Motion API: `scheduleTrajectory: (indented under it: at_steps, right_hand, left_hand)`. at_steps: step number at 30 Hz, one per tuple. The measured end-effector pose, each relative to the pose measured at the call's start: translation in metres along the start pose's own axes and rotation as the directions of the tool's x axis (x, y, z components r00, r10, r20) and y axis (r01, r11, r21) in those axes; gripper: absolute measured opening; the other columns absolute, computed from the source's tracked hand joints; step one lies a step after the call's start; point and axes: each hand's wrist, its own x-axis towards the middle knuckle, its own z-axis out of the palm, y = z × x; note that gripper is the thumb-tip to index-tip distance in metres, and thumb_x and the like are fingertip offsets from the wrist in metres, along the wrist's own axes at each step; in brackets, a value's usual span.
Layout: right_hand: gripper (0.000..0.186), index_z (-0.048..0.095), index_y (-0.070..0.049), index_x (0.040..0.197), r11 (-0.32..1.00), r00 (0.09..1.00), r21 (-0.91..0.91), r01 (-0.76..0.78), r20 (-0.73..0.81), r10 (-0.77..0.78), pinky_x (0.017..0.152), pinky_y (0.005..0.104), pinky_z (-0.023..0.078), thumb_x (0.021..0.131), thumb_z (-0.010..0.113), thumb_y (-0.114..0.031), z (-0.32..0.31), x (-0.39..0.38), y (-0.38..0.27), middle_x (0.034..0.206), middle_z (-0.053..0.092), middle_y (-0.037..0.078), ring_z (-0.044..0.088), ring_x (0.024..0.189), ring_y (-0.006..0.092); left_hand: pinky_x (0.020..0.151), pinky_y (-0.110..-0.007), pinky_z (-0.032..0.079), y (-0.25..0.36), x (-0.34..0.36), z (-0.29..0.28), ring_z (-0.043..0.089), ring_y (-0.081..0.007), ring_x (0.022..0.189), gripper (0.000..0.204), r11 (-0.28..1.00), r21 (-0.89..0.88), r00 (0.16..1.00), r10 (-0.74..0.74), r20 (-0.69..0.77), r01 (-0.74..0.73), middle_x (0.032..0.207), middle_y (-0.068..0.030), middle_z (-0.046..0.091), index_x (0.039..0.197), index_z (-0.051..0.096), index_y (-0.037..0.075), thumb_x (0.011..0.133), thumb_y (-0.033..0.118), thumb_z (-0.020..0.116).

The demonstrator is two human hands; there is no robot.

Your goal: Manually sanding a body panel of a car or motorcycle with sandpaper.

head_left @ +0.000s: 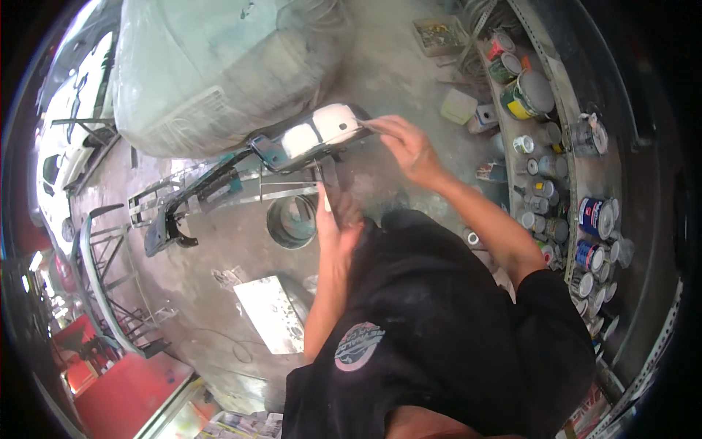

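A long black car bumper (274, 155) rests on a metal stand (274, 194), with two smooth white patches (336, 123) at its right end. At that end is my right hand (411, 152), its fingers stretched toward the edge and pinched on something thin that I cannot make out. Lower down, in front of my body, my left hand (339, 225) is closed with the thumb pointing up. A small pale piece (327, 202) shows beside that thumb; its kind is unclear, and the other fingers are blurred.
A plastic-wrapped bulky object (219, 80) stands behind the bumper. Below the stand are an open metal drum (291, 222) and a white stained panel (270, 314). Shelves with several paint cans (528, 95) line the right. At left are a curved metal rack (110, 293) and a red surface (131, 391).
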Motion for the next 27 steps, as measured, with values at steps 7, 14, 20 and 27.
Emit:
scheduleTrajectory:
  at_steps: [7,14,20,27]
  right_hand:
    - [0.044,0.060,0.001,0.136,0.666,0.842,0.534,-0.521,0.195,0.503,0.089,0.0286,0.052,0.097,0.070,-0.017,-0.032,-0.005,0.010,0.115,0.071,0.005,0.064,0.101,0.0121]
    - [0.042,0.061,0.001,0.130,0.589,0.785,0.521,-0.618,0.456,0.419,0.094,0.0309,0.051,0.095,0.074,-0.018,-0.026,0.030,0.001,0.124,0.068,0.007,0.063,0.110,0.0131]
    - [0.042,0.062,0.000,0.126,0.562,0.709,0.492,-0.665,0.653,0.267,0.094,0.0313,0.050,0.093,0.076,-0.021,-0.029,0.013,0.038,0.120,0.068,0.008,0.062,0.108,0.0134]
    - [0.042,0.060,0.000,0.126,0.665,0.777,0.422,-0.616,0.463,0.426,0.092,0.0301,0.052,0.093,0.073,-0.022,-0.014,-0.014,0.042,0.116,0.068,0.005,0.064,0.104,0.0126]
  left_hand:
    - [0.054,-0.026,0.046,0.007,-0.010,0.021,0.054,-0.0106,0.067,0.029,0.959,0.267,0.975,0.141,-0.174,-0.091,0.085,0.0018,0.059,0.109,0.064,0.012,0.107,0.040,0.060]
    - [0.090,-0.035,0.058,-0.032,-0.003,0.018,0.071,-0.0199,0.102,0.034,0.931,0.364,0.993,0.024,-0.116,0.019,0.119,-0.0073,0.072,0.132,0.063,0.005,0.104,0.024,0.065]
    - [0.095,-0.036,0.058,0.000,-0.008,0.024,0.070,-0.0219,0.109,0.044,0.872,0.463,0.975,0.213,-0.060,-0.162,0.125,-0.0091,0.070,0.139,0.058,0.003,0.103,0.026,0.066]
    - [0.100,-0.040,0.056,0.048,-0.014,0.033,0.068,-0.0254,0.115,0.044,0.678,0.585,0.846,0.533,0.025,-0.444,0.134,-0.0150,0.065,0.145,0.048,-0.003,0.109,0.022,0.055]
